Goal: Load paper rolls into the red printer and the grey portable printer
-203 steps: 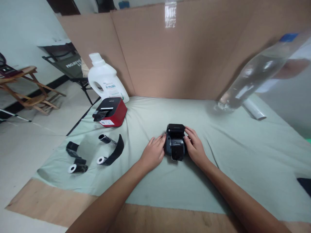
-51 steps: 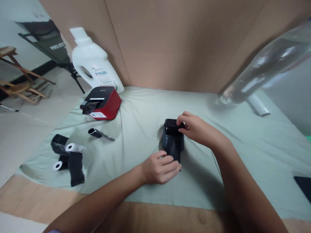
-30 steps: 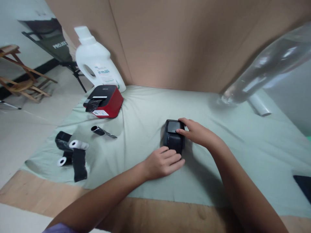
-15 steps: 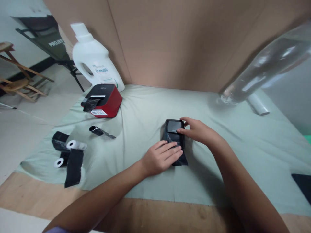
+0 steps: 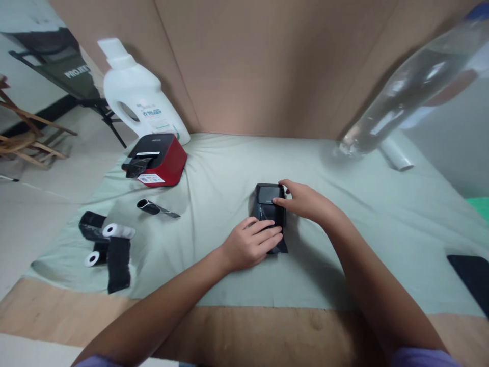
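Observation:
A small black printer (image 5: 267, 201) sits on the pale green cloth (image 5: 214, 183) in the middle of the table. My right hand (image 5: 303, 203) holds it from the right, with the fingertips on its lid and the thumb at its far edge. My left hand (image 5: 250, 243) lies at the printer's front, fingers stretched flat over a black strip (image 5: 278, 248) that sticks out of the front slot. The strip's end shows just past my fingertips.
At the back left are a red-and-black printer (image 5: 156, 164) and a white detergent jug (image 5: 132, 99). White rolls with black strips (image 5: 109, 244) and a loose black curl (image 5: 153, 207) lie left. A clear bottle (image 5: 401, 92), a white roll (image 5: 395, 155) and a cardboard wall (image 5: 260, 66) stand behind. A dark flat object (image 5: 471, 275) lies at the right edge.
The printer's lid has gone down under my right hand. A black strip has come out of the front beneath my left fingers. The rolls on the left were rearranged earlier.

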